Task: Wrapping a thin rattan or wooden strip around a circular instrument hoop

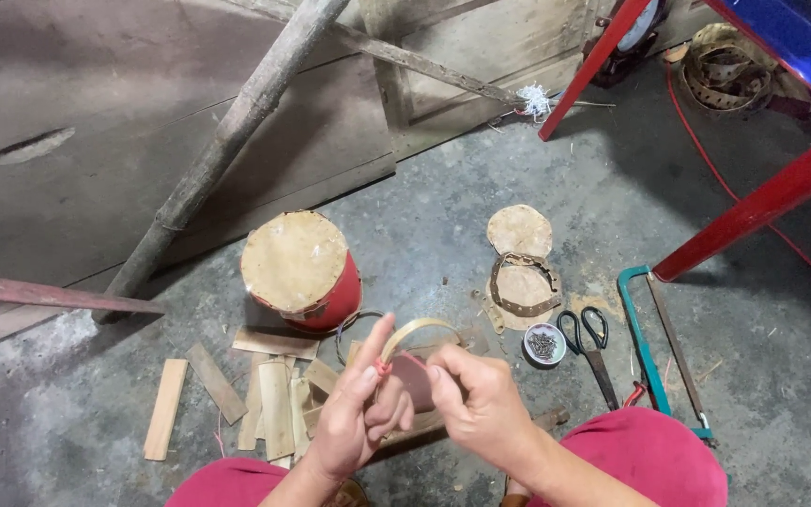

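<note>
I have both hands up over my lap, working a thin bamboo strip (417, 329) bent into a small hoop. My left hand (354, 422) is closed narrow on the hoop's left end, thumb and forefinger pinched where a bit of red thread (384, 367) wraps the strip. My right hand (481, 399) is curled in tight from the other side, fingertips pressed against the same wrapped spot; whether it grips the thread or the strip I cannot tell. The hoop arches up between the two hands, above the concrete floor (481, 207). Just beyond it stands a red drum (304, 270) with a pale skin top. Flat wood slats (255, 390) lie scattered to the left of my knees. To the right sit a small round tin of nails (544, 344), black-handled scissors (589, 343) and a teal-framed hacksaw (654, 347), with round hide discs (521, 253) behind them.
</note>
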